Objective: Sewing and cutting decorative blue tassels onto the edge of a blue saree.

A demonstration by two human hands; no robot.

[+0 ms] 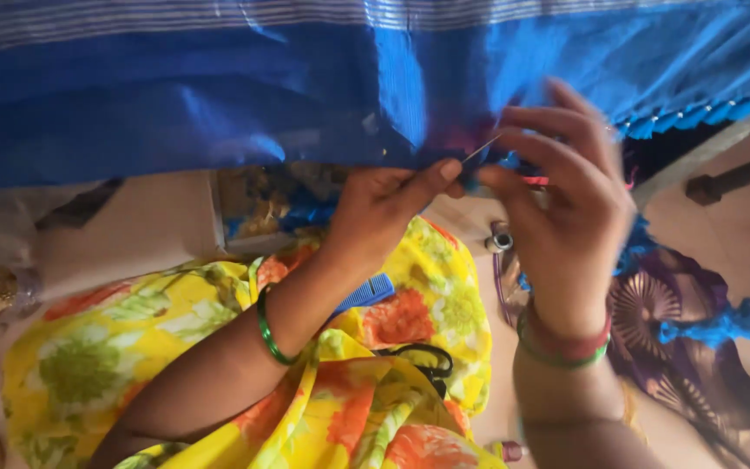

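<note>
The step in hand looks like needlework along the lower edge of the blue cloth [219,95], which hangs across the top of the view from nine to three o'clock. The left hand [384,204] is closed in a pinch — thumb and forefinger together on the near end of a thin needle [482,149], right at the cloth's hem. The right hand [566,208], at about two o'clock from it, has its fingertips pressed to the same spot while the other fingers fan loosely upward; whether it grips the needle's tip or only the cloth cannot be told, since that hand is blurred. The next move probably calls for a steady pull through the weave, with the hem kept taut. Below the wrists lies a yellow flowered fabric [132,347] — black scissors [423,358] and a blue comb [366,291] rest on it.
</note>
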